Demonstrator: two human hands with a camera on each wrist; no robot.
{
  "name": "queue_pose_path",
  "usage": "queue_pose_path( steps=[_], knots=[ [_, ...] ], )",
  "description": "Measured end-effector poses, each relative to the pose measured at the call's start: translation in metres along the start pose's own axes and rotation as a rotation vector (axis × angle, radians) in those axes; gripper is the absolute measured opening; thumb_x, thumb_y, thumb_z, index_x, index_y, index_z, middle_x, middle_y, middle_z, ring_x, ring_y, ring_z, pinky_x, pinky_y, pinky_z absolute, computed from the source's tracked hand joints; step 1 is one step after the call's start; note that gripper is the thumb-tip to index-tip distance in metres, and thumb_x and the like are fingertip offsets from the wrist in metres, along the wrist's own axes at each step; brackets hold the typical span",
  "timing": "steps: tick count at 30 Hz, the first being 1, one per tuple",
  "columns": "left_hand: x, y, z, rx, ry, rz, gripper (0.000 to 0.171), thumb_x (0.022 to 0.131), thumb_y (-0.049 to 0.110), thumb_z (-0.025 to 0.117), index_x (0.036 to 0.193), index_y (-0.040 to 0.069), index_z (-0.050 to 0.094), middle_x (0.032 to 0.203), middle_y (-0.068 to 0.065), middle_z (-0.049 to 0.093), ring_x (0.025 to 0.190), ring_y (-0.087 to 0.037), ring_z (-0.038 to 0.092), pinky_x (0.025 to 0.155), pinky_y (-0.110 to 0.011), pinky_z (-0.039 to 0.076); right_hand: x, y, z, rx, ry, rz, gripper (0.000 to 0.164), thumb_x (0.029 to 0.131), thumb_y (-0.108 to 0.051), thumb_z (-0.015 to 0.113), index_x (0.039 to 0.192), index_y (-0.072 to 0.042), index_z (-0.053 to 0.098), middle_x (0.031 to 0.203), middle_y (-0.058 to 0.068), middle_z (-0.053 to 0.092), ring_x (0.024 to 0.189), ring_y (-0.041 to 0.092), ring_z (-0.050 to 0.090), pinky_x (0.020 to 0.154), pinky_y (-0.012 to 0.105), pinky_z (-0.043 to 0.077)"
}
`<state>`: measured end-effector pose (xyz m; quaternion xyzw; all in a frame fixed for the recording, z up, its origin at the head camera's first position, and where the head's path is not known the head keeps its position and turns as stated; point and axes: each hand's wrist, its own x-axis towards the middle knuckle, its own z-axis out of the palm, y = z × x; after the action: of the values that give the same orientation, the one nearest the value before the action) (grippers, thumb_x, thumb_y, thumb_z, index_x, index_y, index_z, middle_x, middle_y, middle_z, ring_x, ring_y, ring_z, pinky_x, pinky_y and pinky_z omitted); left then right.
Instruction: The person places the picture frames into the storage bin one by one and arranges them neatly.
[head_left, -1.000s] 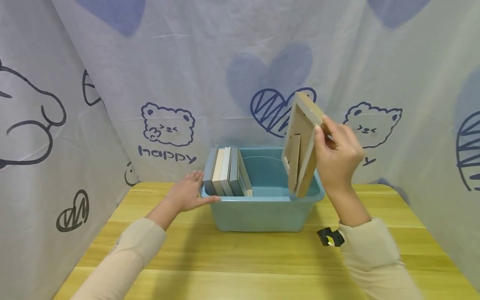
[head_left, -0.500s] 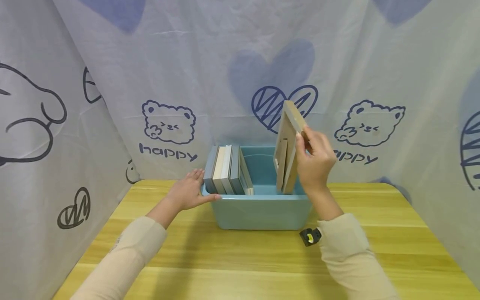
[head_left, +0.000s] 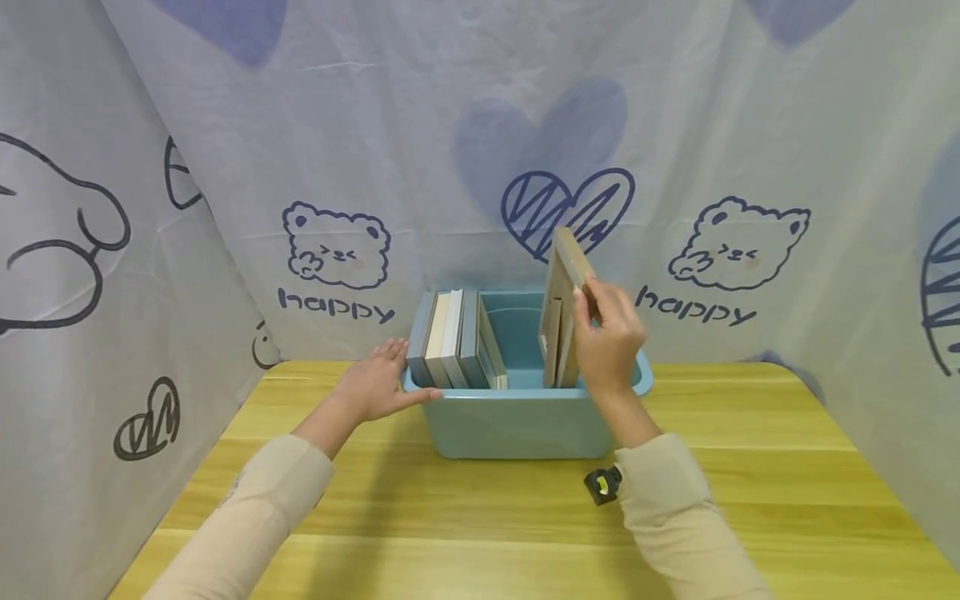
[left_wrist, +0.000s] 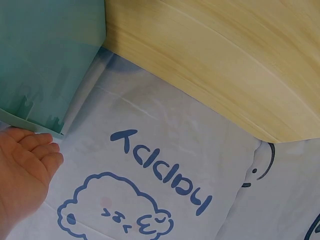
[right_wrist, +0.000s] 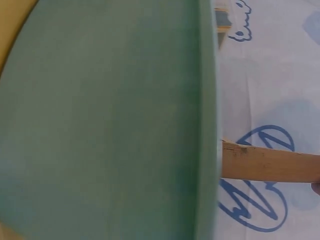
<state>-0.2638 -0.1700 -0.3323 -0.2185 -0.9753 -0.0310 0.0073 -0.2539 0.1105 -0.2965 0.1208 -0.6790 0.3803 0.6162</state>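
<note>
A light-blue plastic bin (head_left: 517,429) stands on the table. My right hand (head_left: 609,337) pinches the side of a wooden picture frame (head_left: 572,258) between thumb and fingers. The frame is upright, slightly tilted, its lower part inside the bin and its backing with a stand leg turned left. In the right wrist view the wooden frame (right_wrist: 270,162) juts past the rim, with a fingertip at the edge. My left hand (head_left: 371,387) rests on the bin's left corner, thumb along the front rim. In the left wrist view its fingers (left_wrist: 42,145) touch the rim from outside.
Several book-like items (head_left: 453,346) stand in a row at the bin's left end, grey, cream and white. The wooden table (head_left: 480,533) ends at a printed cloth (head_left: 420,167) behind the bin. A small black device (head_left: 602,485) sits at the right wrist.
My right hand has brought the picture frame leftward and down, deeper into the bin. The left hand stays on the bin's left corner.
</note>
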Motion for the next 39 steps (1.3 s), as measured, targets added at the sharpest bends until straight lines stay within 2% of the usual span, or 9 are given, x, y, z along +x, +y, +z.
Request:
queue_pose_path(
  steps=[5,9,18,23,30,39],
  knots=[
    [0.0,-0.001,0.0,-0.001,-0.002,-0.003,0.093,0.086,0.062,0.048,0.14,-0.011,0.029,0.147,-0.027,0.028,0.138,-0.041,0.026,0.114,-0.047,0.025,-0.012,0.004,0.004,-0.024,-0.023,-0.002,0.015,0.081,-0.001,0.066,0.092,0.009,0.068,0.077,0.022,0.063,0.063,0.028,0.057,0.059,0.017,0.048],
    [0.001,-0.001,0.001,0.0,0.002,0.001,0.094,0.085,0.064,0.047,0.14,-0.011,0.03,0.147,-0.027,0.028,0.138,-0.041,0.025,0.114,-0.047,0.025,-0.019,0.006,0.007,-0.031,-0.025,-0.002,0.015,0.081,-0.001,0.067,0.092,0.009,0.068,0.079,0.022,0.064,0.065,0.028,0.058,0.056,0.031,0.051],
    [0.0,0.0,0.002,-0.013,0.011,-0.001,0.093,0.086,0.062,0.048,0.14,-0.011,0.029,0.147,-0.026,0.028,0.138,-0.04,0.025,0.113,-0.048,0.026,-0.037,0.01,0.012,-0.01,-0.045,0.009,0.014,0.08,0.004,0.066,0.092,0.01,0.067,0.08,0.023,0.063,0.064,0.029,0.058,0.054,0.038,0.052],
    [-0.001,0.0,0.002,-0.012,0.015,-0.003,0.093,0.086,0.062,0.048,0.14,-0.011,0.03,0.147,-0.026,0.028,0.138,-0.04,0.025,0.112,-0.049,0.028,-0.046,0.011,0.016,-0.003,-0.079,0.0,0.013,0.079,0.004,0.066,0.091,0.01,0.068,0.079,0.023,0.063,0.064,0.029,0.058,0.054,0.037,0.053],
    [0.0,0.0,0.003,-0.013,0.015,-0.008,0.093,0.085,0.063,0.048,0.14,-0.01,0.029,0.148,-0.026,0.028,0.138,-0.04,0.025,0.112,-0.049,0.028,-0.055,0.009,0.023,0.008,-0.156,0.01,0.014,0.079,0.004,0.067,0.091,0.011,0.068,0.078,0.022,0.062,0.063,0.028,0.059,0.054,0.036,0.054],
    [-0.001,0.0,0.003,-0.015,0.016,-0.011,0.093,0.085,0.063,0.048,0.141,-0.009,0.029,0.148,-0.025,0.027,0.138,-0.04,0.025,0.11,-0.05,0.031,-0.059,0.0,0.034,0.004,-0.287,0.087,0.011,0.08,0.003,0.067,0.089,0.009,0.069,0.08,0.021,0.066,0.07,0.03,0.064,0.061,0.039,0.056]
  ],
)
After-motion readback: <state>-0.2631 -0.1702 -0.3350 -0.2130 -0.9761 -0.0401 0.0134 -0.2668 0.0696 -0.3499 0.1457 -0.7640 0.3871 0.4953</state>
